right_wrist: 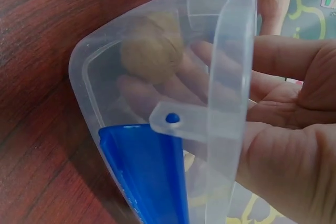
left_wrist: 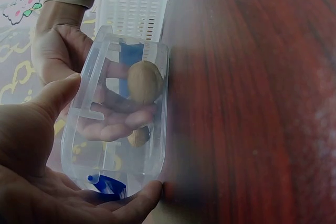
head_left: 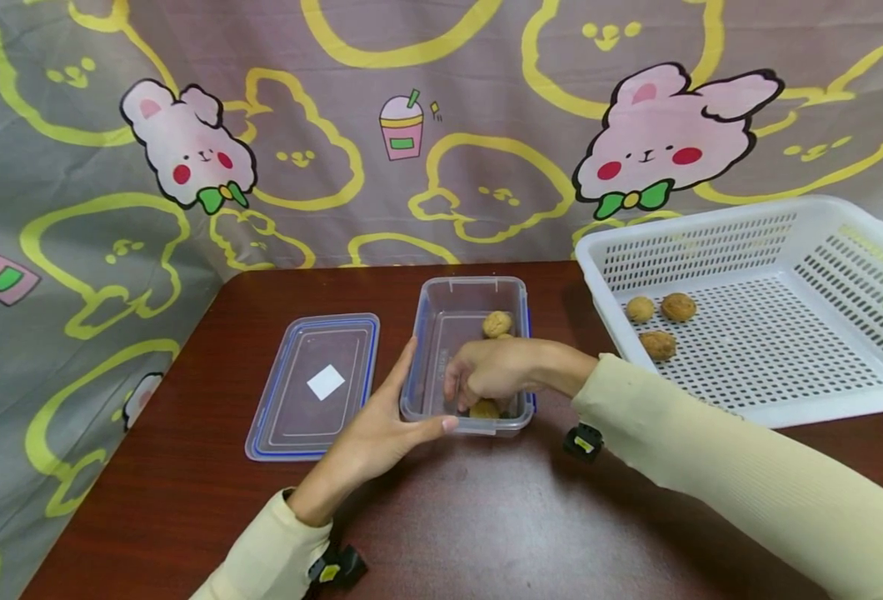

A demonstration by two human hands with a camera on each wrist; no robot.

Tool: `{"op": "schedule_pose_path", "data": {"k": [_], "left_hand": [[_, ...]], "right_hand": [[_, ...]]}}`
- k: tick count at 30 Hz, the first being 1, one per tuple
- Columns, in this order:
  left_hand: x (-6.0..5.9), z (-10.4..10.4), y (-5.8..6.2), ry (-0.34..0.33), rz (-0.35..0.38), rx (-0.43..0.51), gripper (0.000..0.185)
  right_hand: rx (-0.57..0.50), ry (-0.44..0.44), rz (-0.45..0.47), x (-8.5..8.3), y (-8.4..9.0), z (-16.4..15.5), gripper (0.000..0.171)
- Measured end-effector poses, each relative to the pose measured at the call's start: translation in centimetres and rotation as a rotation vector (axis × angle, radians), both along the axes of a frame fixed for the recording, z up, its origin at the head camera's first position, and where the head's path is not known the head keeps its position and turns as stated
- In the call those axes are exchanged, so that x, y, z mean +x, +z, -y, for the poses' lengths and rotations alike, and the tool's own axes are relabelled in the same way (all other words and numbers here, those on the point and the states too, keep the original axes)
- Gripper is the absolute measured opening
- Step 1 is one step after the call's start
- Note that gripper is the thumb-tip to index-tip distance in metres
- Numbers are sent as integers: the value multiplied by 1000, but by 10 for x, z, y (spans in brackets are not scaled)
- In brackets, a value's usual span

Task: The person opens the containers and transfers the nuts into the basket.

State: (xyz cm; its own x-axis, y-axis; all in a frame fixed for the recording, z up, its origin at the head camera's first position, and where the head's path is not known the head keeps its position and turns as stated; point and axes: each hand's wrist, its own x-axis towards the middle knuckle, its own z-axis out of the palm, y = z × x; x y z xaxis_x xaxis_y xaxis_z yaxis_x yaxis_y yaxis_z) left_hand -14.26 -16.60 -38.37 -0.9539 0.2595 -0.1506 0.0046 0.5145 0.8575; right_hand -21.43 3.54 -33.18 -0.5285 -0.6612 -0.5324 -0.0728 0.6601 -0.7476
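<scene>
the clear plastic container [head_left: 466,354] sits on the dark wood counter [head_left: 449,517] straight in front of the person, its long axis running away from them toward the curtain. the left hand [head_left: 381,433] cups the container's near left corner from outside, thumb up the left wall and fingers straight along the near wall, steadying it without curling round anything. the right hand [head_left: 490,371] reaches across from the right and dips inside the container, fingers bent down toward the walnut [head_left: 484,408] at the near end; whether they pinch it or only touch it i cannot tell. the right hand is the nearer one to that nut.

count: two walnuts in the container, the second [head_left: 497,323] at the far end, and three more [head_left: 659,325] in the white perforated basket [head_left: 756,250] to the right. one lid [head_left: 314,385] lies flat just left of the container.
</scene>
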Motion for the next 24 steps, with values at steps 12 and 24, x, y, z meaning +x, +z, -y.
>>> {"op": "schedule_pose_path", "data": {"k": [12, 24], "left_hand": [[0, -1, -1, -1, -5, 2, 117], [0, -1, 0, -3, -1, 7, 116]], "right_hand": [[-36, -53, 47, 1, -4, 2, 24], [-109, -113, 118, 1, 0, 1, 23]]}}
